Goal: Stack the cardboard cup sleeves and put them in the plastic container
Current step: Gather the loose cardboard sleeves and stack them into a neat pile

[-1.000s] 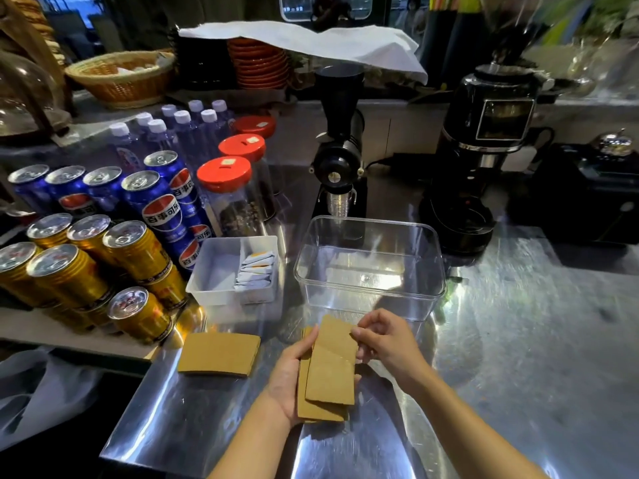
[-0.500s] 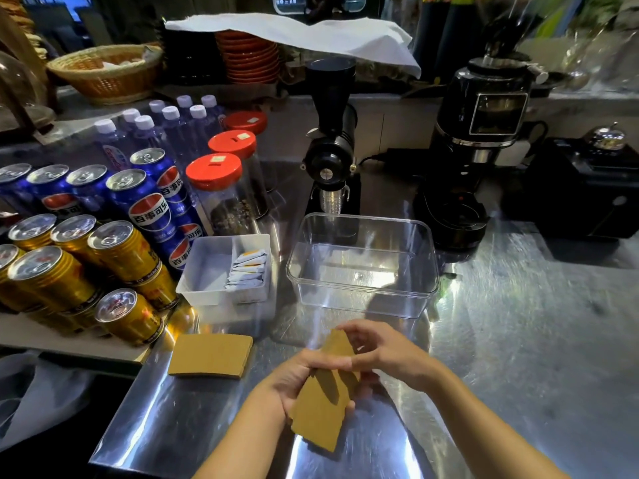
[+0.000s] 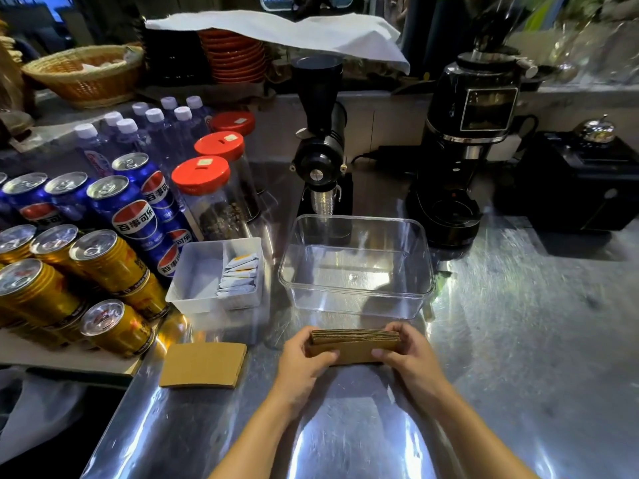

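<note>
A squared-up stack of brown cardboard cup sleeves stands on its long edge on the steel counter, just in front of the clear plastic container. My left hand grips the stack's left end and my right hand grips its right end. The container holds nothing. One more flat sleeve lies on the counter to the left, apart from my hands.
A white bin with sachets sits left of the container. Gold and blue cans, red-lidded jars and water bottles fill the left side. Two black coffee grinders stand behind the container.
The loose, fanned sleeves that my hands held flat and tilted are now gathered into one even stack, turned sideways on its edge, and moved closer to the container.
</note>
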